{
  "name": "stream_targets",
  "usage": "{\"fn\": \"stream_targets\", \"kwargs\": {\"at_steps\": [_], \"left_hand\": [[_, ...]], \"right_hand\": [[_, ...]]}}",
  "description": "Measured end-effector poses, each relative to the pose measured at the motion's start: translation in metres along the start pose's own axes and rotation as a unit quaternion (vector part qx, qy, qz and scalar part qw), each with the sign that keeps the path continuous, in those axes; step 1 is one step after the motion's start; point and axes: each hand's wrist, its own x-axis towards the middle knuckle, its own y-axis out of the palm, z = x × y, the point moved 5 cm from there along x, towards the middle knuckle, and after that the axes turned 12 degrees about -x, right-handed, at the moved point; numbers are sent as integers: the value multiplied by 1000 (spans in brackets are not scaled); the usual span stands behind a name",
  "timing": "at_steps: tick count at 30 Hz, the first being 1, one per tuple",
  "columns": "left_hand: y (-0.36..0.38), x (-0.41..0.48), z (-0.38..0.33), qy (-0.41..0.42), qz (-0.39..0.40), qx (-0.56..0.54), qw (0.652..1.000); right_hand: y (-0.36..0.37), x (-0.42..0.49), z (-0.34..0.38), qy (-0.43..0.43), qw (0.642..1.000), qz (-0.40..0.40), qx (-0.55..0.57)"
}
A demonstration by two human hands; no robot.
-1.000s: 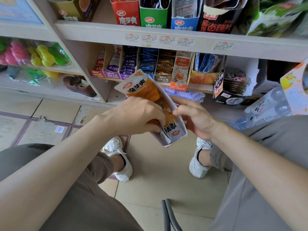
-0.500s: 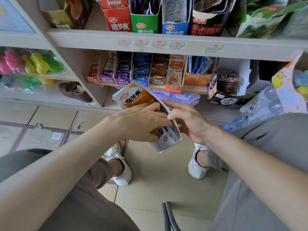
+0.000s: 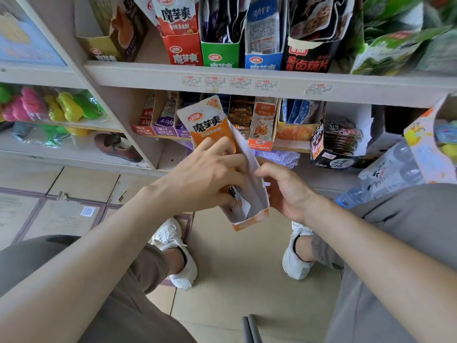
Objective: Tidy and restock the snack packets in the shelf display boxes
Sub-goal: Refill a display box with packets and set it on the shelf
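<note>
The person is crouching at the shelves and holding an orange-edged display box [image 3: 251,186] in the air, above the floor [image 3: 237,263] and in front of the lower shelf [image 3: 289,149]. The right hand [image 3: 284,191] is gripping the box's right wall, thumb lying over its rim. The left hand [image 3: 207,179] is reaching into the open side, fingers curling round an orange packet [image 3: 210,127] that is sticking out past the box's far end. Bare floor is lying open below the box, between two white shoes [image 3: 178,253]. Behind the packet, narrow shelf boxes [image 3: 262,125] are standing packed side by side. To the right, a black box [image 3: 329,157] and wrapped water bottles [image 3: 390,177] are crowding the right knee.
</note>
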Motion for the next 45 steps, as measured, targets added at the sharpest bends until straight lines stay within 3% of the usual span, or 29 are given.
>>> {"fn": "stream_targets", "kwargs": {"at_steps": [4,8,11,15,18,21,26,28,35,40,45], "left_hand": [[-23,-7,13,-60,-99,-102,988],[-25,-15,21,-149,-227,-30,962],[-24,-20,28,-206,-299,-35,931],[-19,-22,37,-303,-334,-49,891],[-15,-25,50,-375,-338,-118,855],[-8,-33,63,-414,-350,-260,799],[-9,-54,48,-442,-397,-469,654],[-15,-63,36,-426,-412,-512,622],[-66,-86,20,-319,-489,-491,647],[-95,-97,49,-286,-484,-390,729],[-117,-96,100,-268,-495,-373,737]], "right_hand": [[-3,2,-3,32,999,-5,37],[-2,1,-4,33,999,-23,35],[-3,1,-5,22,999,-23,29],[0,-1,-3,4,1000,-13,-2],[4,-3,0,0,1000,-9,-8],[8,-2,8,-8,1000,-12,2],[22,4,35,-41,999,-19,-6],[32,8,52,-67,997,-9,-27],[81,27,130,-128,989,6,-78],[118,51,184,-146,986,7,-86],[140,72,219,-157,984,-5,-88]]}}
